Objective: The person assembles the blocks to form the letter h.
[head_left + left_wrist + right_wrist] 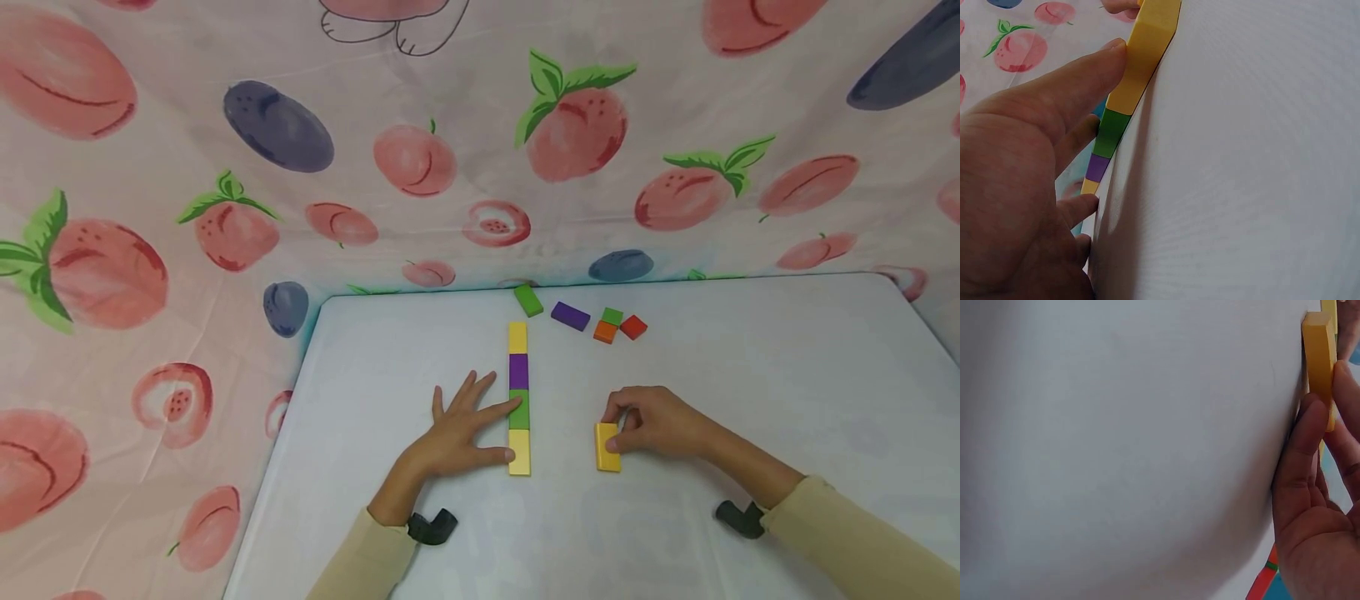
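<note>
A straight row of blocks runs away from me on the white table (337, 400): a yellow block (519, 462) nearest, then a green block (519, 417), a purple block (518, 372) and a far yellow block (517, 338). From the left, my left hand (450, 442) spreads its fingers against the row. Its thumb touches the nearest yellow block and its index finger reaches onto the green one. To the right of the row, my right hand (660, 423) pinches another yellow block (604, 458) between thumb and fingers, low over the table. The right wrist view shows this yellow block (1319, 353) in the fingers.
Loose blocks lie beyond the row near the table's back edge: a green block (528, 301), a purple block (570, 316), a small green block (612, 316), an orange block (605, 332) and a red block (633, 327). A fruit-print cloth (465, 83) hangs behind.
</note>
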Motion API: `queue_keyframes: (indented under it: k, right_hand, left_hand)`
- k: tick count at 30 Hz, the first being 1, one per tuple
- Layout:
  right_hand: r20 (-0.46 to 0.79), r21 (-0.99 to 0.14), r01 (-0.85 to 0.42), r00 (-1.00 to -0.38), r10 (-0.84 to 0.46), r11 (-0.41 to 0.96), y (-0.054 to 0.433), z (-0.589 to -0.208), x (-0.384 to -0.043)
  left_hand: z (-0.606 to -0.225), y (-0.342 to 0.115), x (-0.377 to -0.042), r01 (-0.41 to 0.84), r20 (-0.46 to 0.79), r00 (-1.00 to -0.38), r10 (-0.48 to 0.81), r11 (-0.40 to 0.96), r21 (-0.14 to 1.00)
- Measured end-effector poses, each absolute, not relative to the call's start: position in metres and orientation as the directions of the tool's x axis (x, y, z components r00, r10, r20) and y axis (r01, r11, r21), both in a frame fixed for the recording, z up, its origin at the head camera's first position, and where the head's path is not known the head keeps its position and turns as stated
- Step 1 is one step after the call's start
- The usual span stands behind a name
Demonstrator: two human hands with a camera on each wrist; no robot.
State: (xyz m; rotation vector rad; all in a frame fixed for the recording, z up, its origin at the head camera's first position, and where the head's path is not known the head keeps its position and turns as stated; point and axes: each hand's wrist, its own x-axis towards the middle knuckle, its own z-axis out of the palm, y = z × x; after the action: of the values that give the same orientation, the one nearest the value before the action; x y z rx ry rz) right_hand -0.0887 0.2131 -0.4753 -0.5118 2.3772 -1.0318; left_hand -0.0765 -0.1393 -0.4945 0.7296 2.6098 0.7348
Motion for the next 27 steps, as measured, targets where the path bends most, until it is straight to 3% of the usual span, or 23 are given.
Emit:
queue_keyframes:
  k: [27]
  right_hand:
    - [-0.301,-0.724,-0.166,-0.797,-0.523,0.670,0.2120,-0.4733,-0.0902]
  left_hand:
    - [-0.4927,-0.1399,-0.0752,0.374,-0.170,-0.817,0.552,0.730,0.572]
